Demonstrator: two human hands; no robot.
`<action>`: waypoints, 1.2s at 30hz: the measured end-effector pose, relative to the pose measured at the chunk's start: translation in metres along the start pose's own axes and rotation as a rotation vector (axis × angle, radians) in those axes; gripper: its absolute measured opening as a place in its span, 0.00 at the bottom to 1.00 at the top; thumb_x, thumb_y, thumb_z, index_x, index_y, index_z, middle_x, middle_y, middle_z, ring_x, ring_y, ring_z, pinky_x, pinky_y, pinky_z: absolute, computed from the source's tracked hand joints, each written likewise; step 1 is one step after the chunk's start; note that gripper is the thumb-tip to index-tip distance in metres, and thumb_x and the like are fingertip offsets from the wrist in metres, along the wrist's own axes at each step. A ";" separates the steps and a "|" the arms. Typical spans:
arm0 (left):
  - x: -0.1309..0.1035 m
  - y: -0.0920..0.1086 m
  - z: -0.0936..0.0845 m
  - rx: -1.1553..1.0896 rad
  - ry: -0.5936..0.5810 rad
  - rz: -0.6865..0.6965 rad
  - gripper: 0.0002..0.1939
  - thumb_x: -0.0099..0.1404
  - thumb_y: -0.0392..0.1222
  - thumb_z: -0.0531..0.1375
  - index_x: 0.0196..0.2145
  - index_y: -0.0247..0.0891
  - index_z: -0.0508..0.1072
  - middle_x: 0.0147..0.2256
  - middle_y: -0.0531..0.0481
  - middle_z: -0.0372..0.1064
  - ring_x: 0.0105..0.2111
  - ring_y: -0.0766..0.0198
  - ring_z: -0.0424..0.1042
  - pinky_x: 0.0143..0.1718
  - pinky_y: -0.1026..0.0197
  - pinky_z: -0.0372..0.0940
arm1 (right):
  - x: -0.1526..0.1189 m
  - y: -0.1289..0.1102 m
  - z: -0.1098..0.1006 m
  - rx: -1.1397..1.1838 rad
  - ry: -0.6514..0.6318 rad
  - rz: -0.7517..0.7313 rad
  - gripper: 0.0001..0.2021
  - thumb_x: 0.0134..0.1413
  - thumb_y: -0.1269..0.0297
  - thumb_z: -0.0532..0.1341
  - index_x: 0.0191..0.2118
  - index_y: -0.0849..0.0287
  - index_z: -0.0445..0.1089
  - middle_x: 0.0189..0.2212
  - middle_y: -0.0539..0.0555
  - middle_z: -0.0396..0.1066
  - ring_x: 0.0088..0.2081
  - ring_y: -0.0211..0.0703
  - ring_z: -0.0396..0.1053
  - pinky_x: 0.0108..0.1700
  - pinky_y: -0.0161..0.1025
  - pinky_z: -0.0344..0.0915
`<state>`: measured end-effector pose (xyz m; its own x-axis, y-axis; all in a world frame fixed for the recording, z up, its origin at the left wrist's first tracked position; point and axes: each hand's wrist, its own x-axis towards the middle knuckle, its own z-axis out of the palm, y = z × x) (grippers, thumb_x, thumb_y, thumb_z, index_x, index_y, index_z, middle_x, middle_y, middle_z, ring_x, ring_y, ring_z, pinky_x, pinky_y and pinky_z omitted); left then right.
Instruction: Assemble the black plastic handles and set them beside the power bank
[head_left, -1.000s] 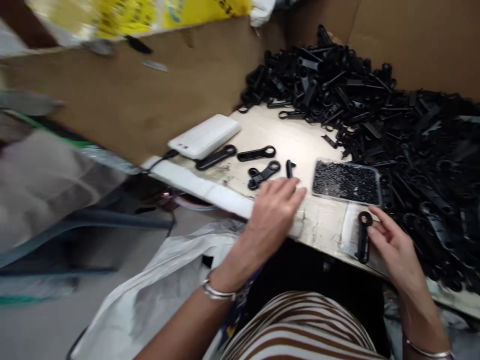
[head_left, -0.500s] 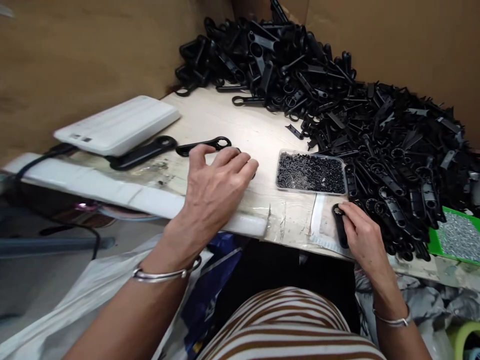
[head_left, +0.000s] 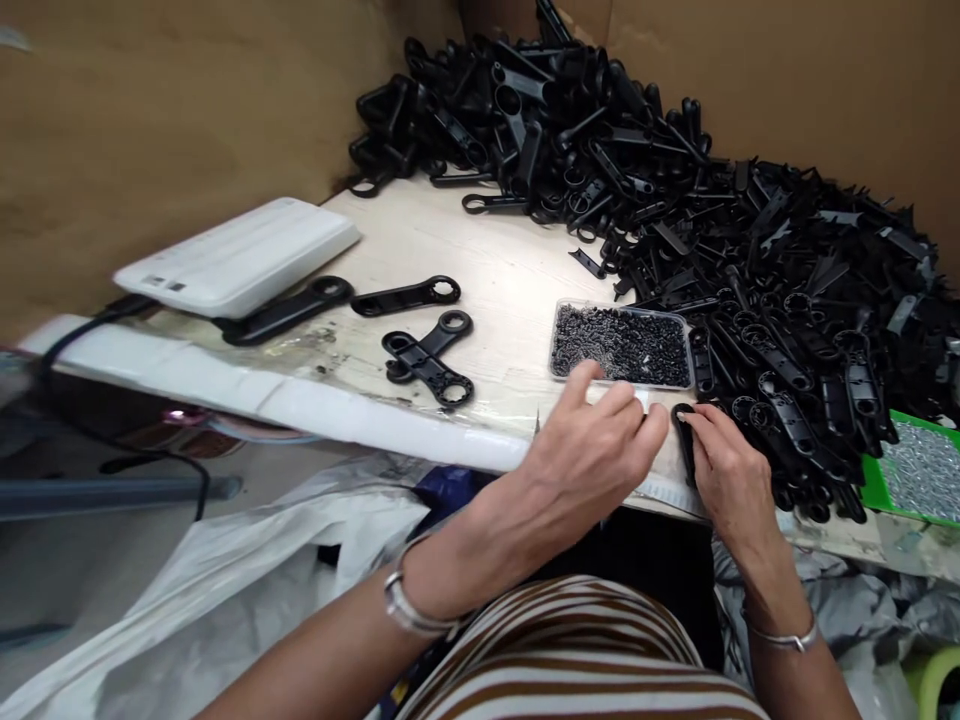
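The right hand point(head_left: 733, 470) pinches the black handle point(head_left: 683, 442) by its far end at the front of the table point(head_left: 510, 265), presumably light, stiff, smooth plastic best gripped by its side edges, while the left hand point(head_left: 596, 435), half-curled, contents indeterminable, hangs near the clear tray point(head_left: 679, 385).

The single view looks from the person's head, forward and down, past the striped top point(head_left: 585, 660) at the bottom edge. It is close: the left hand point(head_left: 589, 440) and right hand point(head_left: 731, 470) are near, the bench point(head_left: 502, 260) runs out beyond them, and the pile point(head_left: 637, 170) stands farther off before the cardboard point(head_left: 787, 80).
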<state>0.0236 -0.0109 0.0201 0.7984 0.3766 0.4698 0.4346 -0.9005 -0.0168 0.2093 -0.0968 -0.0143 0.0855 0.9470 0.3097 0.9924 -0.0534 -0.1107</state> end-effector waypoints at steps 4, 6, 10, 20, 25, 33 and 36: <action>0.012 0.002 0.018 -0.110 -0.075 -0.045 0.09 0.66 0.26 0.51 0.33 0.35 0.67 0.24 0.49 0.69 0.33 0.56 0.68 0.41 0.52 0.58 | -0.002 0.004 -0.001 -0.086 0.034 -0.008 0.15 0.65 0.72 0.50 0.48 0.61 0.73 0.49 0.60 0.73 0.44 0.48 0.75 0.42 0.40 0.70; 0.010 0.000 0.021 -0.133 -0.112 -0.083 0.06 0.68 0.30 0.54 0.34 0.34 0.68 0.25 0.48 0.70 0.33 0.56 0.68 0.38 0.53 0.57 | -0.003 0.006 -0.002 -0.066 0.041 -0.019 0.15 0.65 0.72 0.50 0.47 0.61 0.73 0.49 0.60 0.74 0.45 0.49 0.74 0.44 0.41 0.70; -0.008 -0.006 0.021 -0.211 -0.159 -0.176 0.06 0.67 0.41 0.59 0.35 0.36 0.68 0.33 0.48 0.74 0.36 0.56 0.69 0.38 0.55 0.55 | 0.002 0.006 -0.005 0.054 0.079 -0.025 0.14 0.66 0.70 0.50 0.45 0.62 0.74 0.45 0.61 0.75 0.46 0.48 0.73 0.50 0.43 0.68; -0.022 -0.018 0.018 -0.261 -0.374 -0.243 0.09 0.65 0.26 0.54 0.35 0.34 0.72 0.31 0.47 0.73 0.34 0.58 0.69 0.36 0.56 0.57 | 0.067 -0.008 -0.020 -0.023 -0.157 -0.076 0.12 0.64 0.68 0.55 0.47 0.59 0.74 0.41 0.56 0.76 0.40 0.49 0.74 0.41 0.41 0.67; -0.021 -0.024 0.011 -0.308 -0.410 -0.279 0.07 0.69 0.37 0.55 0.36 0.34 0.73 0.35 0.45 0.73 0.37 0.58 0.71 0.37 0.57 0.58 | 0.095 -0.017 -0.014 -0.262 -0.312 -0.100 0.13 0.63 0.66 0.54 0.46 0.55 0.74 0.42 0.57 0.76 0.36 0.50 0.74 0.31 0.40 0.61; -0.026 -0.026 0.014 -0.357 -0.422 -0.296 0.07 0.66 0.40 0.60 0.40 0.34 0.73 0.38 0.46 0.73 0.41 0.58 0.71 0.41 0.58 0.62 | 0.117 -0.019 -0.004 -0.324 -0.462 -0.118 0.11 0.61 0.63 0.56 0.44 0.55 0.75 0.38 0.57 0.76 0.39 0.52 0.73 0.32 0.39 0.59; -0.026 -0.027 0.014 -0.362 -0.423 -0.302 0.08 0.67 0.39 0.60 0.41 0.34 0.74 0.37 0.45 0.73 0.40 0.57 0.71 0.40 0.59 0.64 | 0.114 -0.018 -0.008 -0.287 -0.447 -0.091 0.11 0.61 0.64 0.56 0.44 0.54 0.75 0.40 0.56 0.76 0.40 0.52 0.73 0.33 0.40 0.60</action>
<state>-0.0030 0.0070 -0.0041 0.7906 0.6122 0.0161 0.5570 -0.7298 0.3965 0.2018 0.0096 0.0303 0.0145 0.9910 -0.1328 0.9836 0.0097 0.1800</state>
